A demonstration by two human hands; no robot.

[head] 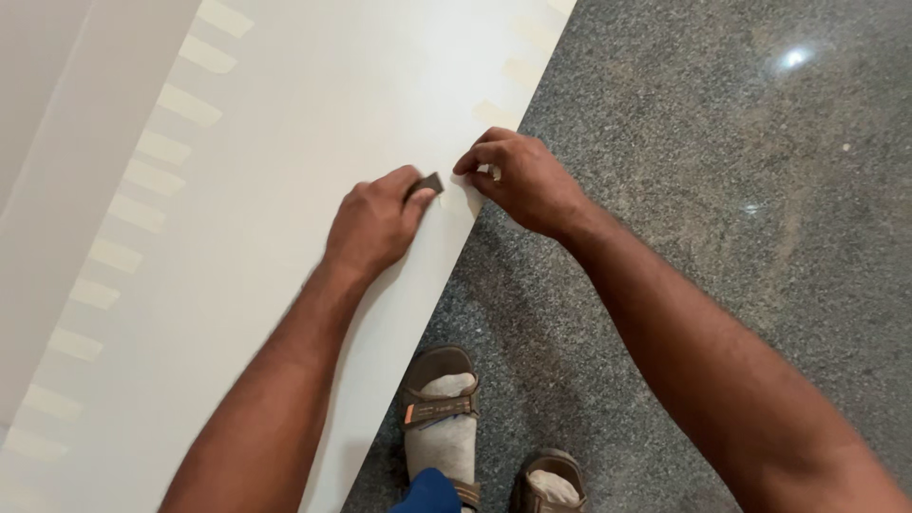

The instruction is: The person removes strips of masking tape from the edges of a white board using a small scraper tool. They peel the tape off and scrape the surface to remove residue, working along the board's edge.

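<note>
- White and smooth, the board point(285, 190) lies slanted over the speckled grey stone floor point(712, 190), with its long edge running past the person's sandals point(439, 404).
- The left hand point(375, 223) rests on the board near that edge, fingers closed around a small dark scraper point(427, 183) pressed to the surface.
- The right hand point(522, 180) pinches something small and pale right at the edge; what it is cannot be told.
- Pale tape strips point(152, 147) sit in a row down the far side, and a few more point(494, 114) along the near edge above the hands.
- Below the hands the near edge shows no strips, so by my judgement that stretch is finished and the upper part remains.
</note>
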